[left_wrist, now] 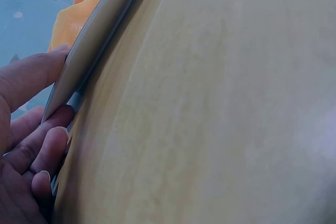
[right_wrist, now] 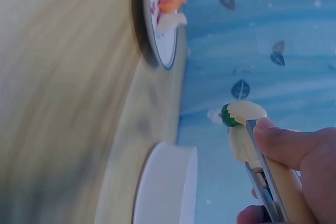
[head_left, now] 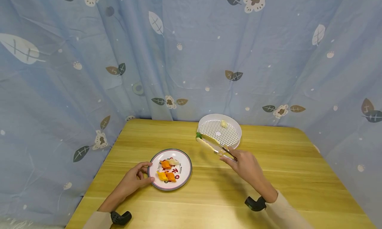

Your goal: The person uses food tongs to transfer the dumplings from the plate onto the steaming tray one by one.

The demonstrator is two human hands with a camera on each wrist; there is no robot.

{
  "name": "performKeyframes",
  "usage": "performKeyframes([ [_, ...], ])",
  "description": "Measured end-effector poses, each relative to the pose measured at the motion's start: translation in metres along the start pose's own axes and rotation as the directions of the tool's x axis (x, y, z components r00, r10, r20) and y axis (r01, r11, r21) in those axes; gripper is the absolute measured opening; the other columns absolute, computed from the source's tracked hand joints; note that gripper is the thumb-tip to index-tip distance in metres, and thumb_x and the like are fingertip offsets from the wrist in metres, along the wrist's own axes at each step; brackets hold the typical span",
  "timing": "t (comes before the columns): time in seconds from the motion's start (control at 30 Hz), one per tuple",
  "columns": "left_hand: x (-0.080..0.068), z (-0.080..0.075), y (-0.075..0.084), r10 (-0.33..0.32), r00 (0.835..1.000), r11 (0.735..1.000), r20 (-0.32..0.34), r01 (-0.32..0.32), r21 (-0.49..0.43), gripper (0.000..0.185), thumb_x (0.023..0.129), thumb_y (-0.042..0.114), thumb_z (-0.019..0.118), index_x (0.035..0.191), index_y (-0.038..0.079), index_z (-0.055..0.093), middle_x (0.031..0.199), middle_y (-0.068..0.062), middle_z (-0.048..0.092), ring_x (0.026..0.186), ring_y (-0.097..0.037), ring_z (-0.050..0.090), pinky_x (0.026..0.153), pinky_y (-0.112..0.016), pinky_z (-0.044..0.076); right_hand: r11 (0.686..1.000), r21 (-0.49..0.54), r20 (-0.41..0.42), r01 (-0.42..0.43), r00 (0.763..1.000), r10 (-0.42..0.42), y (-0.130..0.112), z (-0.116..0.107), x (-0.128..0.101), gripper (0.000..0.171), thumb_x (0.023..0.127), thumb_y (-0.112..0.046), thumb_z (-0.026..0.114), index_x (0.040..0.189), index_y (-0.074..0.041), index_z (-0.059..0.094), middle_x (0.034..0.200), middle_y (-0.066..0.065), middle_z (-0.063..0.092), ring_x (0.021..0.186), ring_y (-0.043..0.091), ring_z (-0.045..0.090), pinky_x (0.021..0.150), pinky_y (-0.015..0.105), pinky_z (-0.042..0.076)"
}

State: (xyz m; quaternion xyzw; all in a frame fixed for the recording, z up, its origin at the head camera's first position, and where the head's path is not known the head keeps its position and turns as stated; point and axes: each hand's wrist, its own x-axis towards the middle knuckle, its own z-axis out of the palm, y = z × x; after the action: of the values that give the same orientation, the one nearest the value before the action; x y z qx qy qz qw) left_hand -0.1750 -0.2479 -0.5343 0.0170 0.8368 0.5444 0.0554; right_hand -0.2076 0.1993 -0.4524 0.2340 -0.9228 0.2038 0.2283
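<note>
- Now, eyes on the right hand [head_left: 246, 164]: its grip is grasping a pair of tongs [head_left: 205, 144], thumb pressed along one arm, held up beyond the plate's far right edge.
- And look at the tips! A small green piece [head_left: 199, 135] is nipped there, off the table [head_left: 286, 169], above and to the right of the plate. What exactly it is, too small to tell.
- In the right wrist view its green end pokes out past the pale tips, so a steady, even squeeze looks wise; slacken and it may drop, over-press and it may slip out.
- Over on the plate's left rim, the left hand [head_left: 134, 180] has a pinching grip on the plate [head_left: 186, 169], thumb above, fingers tucked under. Lovely anchoring, that ought to stop any skidding.
- Four dumpling-shaped pieces [head_left: 171, 176] sit on the plate in two pairs: orange beside cream at its far side, yellow against orange nearer. The plate's right side has most room, I'd judge.
- Behind the plate, to its right, a white strainer tray [head_left: 209, 128] holds one pale ball [head_left: 223, 123]; the tongs want a path high enough over its wall.
- Best finish: tips low and level before easing the squeeze, away from the plate's pairs.
</note>
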Motion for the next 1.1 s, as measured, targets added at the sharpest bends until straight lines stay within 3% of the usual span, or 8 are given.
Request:
performKeyframes([
  [0.2, 0.0, -0.001, -0.001, 0.002, 1.0, 1.0, 0.0, -0.002, -0.014, 0.063, 0.083, 0.025, 0.089, 0.137, 0.014, 0.06, 0.107, -0.011, 0.061, 0.078, -0.021, 0.048, 0.066, -0.027, 0.04, 1.0, 0.011, -0.007, -0.028, 1.0, 0.028, 0.013, 0.001, 0.007, 0.056, 0.09, -0.042, 0.079, 0.125, 0.001, 0.072, 0.056, -0.01, 0.034, 0.051, 0.006, 0.029, 0.047, 0.026, 0.029],
  [0.47, -0.001, 0.0, -0.002, -0.007, 1.0, 1.0, -0.007, 0.007, -0.015, 0.063, 0.082, 0.023, 0.089, 0.137, 0.014, 0.059, 0.105, -0.01, 0.062, 0.077, -0.021, 0.049, 0.065, -0.028, 0.04, 0.997, -0.009, 0.008, -0.078, 0.997, 0.078, 0.029, 0.007, 0.015, 0.056, 0.091, -0.042, 0.078, 0.127, 0.001, 0.071, 0.06, -0.003, 0.053, 0.055, 0.014, 0.04, 0.052, 0.032, 0.037],
  [0.7, -0.001, 0.001, -0.002, -0.01, 1.0, 1.0, -0.012, 0.01, -0.011, 0.063, 0.082, 0.022, 0.089, 0.137, 0.013, 0.059, 0.104, -0.01, 0.062, 0.077, -0.021, 0.049, 0.064, -0.027, 0.041, 0.995, -0.035, 0.023, -0.096, 0.995, 0.097, 0.048, 0.01, 0.024, 0.054, 0.093, -0.043, 0.076, 0.13, -0.005, 0.071, 0.06, -0.003, 0.046, 0.057, 0.018, 0.044, 0.054, 0.035, 0.04],
  [0.97, -0.001, 0.0, 0.0, -0.005, 1.0, 1.0, -0.005, 0.005, -0.014, 0.063, 0.083, 0.023, 0.089, 0.138, 0.014, 0.059, 0.105, -0.01, 0.062, 0.076, -0.021, 0.049, 0.063, -0.027, 0.04, 0.991, -0.06, 0.035, -0.117, 0.992, 0.119, 0.069, 0.016, 0.036, 0.055, 0.093, -0.045, 0.075, 0.126, 0.0, 0.072, 0.073, 0.009, 0.065, 0.059, 0.022, 0.049, 0.057, 0.042, 0.046],
  [1.1, -0.001, 0.0, 0.0, -0.004, 1.0, 1.0, -0.005, 0.004, -0.008, 0.063, 0.083, 0.023, 0.089, 0.138, 0.014, 0.059, 0.105, -0.01, 0.062, 0.077, -0.021, 0.049, 0.064, -0.027, 0.04, 0.989, -0.064, 0.049, -0.133, 0.99, 0.136, 0.077, 0.018, 0.042, 0.05, 0.094, -0.045, 0.074, 0.117, -0.001, 0.075, 0.068, 0.008, 0.062, 0.057, 0.022, 0.048, 0.054, 0.04, 0.043],
])
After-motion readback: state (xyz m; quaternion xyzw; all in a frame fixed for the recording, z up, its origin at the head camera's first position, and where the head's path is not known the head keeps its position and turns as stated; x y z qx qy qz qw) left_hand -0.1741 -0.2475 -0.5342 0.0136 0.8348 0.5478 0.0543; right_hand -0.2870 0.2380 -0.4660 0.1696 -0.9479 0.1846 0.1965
